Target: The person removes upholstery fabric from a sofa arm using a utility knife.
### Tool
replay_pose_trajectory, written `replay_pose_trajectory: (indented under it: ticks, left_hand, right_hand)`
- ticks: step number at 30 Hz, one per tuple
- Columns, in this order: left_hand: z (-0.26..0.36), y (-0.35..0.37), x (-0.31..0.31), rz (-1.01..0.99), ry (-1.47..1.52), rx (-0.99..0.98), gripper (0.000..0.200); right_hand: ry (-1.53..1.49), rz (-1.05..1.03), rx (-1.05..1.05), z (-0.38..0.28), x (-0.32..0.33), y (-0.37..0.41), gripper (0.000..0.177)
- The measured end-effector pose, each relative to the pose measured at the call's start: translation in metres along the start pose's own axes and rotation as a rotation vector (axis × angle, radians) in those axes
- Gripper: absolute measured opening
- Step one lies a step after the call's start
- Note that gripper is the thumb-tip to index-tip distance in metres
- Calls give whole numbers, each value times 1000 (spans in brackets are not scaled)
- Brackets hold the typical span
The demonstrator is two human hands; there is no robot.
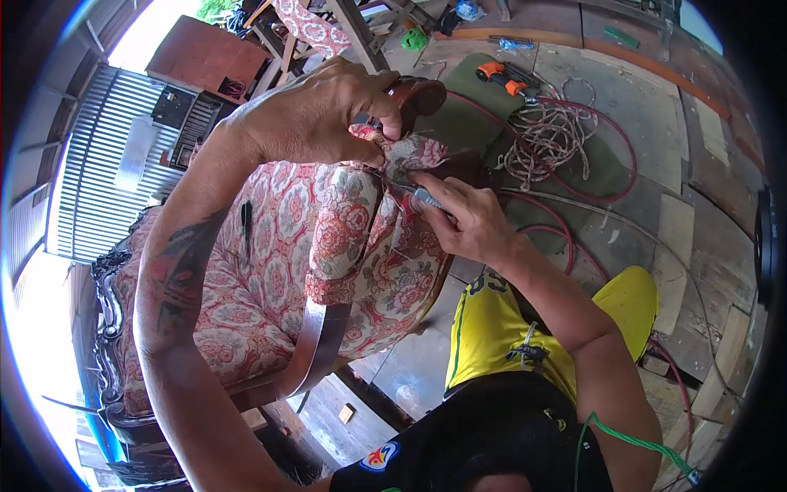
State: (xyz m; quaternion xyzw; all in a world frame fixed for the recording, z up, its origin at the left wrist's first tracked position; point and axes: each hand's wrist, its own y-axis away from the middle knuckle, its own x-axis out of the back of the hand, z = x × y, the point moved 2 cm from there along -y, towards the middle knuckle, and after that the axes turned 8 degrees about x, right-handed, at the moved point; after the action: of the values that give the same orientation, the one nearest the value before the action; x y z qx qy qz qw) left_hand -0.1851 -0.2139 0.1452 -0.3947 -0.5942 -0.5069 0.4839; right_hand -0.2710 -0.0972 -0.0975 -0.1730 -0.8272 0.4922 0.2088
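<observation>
Fabric (426, 152) bunches at the far end of the padded armrest (340, 225), and from my remote seat I read the fingers there first. The left hand (344, 102) arches over that end, thumb and forefinger curled into a pinch on the rumpled cloth with a small gap between them; the other fingertips are partly hidden, so I cannot tell whether they touch the dark wooden scroll (420, 97) just past the armrest. The right hand (471, 217) sits close beside the armrest's outer side, fingers clenched round a grey-handled tool (428, 198), its forefinger stretched along to the bunched cloth. I cannot make out the tool's working end. For edges, I have the armrest's rounded front corner under the left forearm and its curved wooden support (321, 340) running down toward the seat (225, 348) on the inner side. Nearest to me, the wearer's yellow shorts (492, 332) leave a narrow strip of floor (393, 373) between lap and armrest. The wider room lies outward from the armrest, past the right hand, where a heap of rope (545, 139), a looping red hose (630, 156) and an orange tool (502, 78) lie.
</observation>
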Motion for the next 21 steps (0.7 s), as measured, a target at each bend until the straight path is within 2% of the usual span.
replay_pose_trajectory:
  ticks: [8, 13, 16, 17, 21]
  left_hand:
    - [1, 0, 0, -50, 30, 30, 23]
    - [19, 11, -2, 83, -107, 10, 24]
    - [14, 10, -3, 59, -102, 5, 26]
    - [10, 7, -1, -104, 30, 155, 26]
    - [1, 14, 0, -24, 93, 182, 23]
  right_hand:
    - [39, -53, -38, -7, 19, 22, 46]
    - [10, -55, -28, -26, 43, 37, 45]
    - [-16, -56, -14, -40, 52, 45, 44]
    - [-16, -57, -14, -41, 52, 48, 44]
    - [-68, 37, -90, -43, 57, 63, 42]
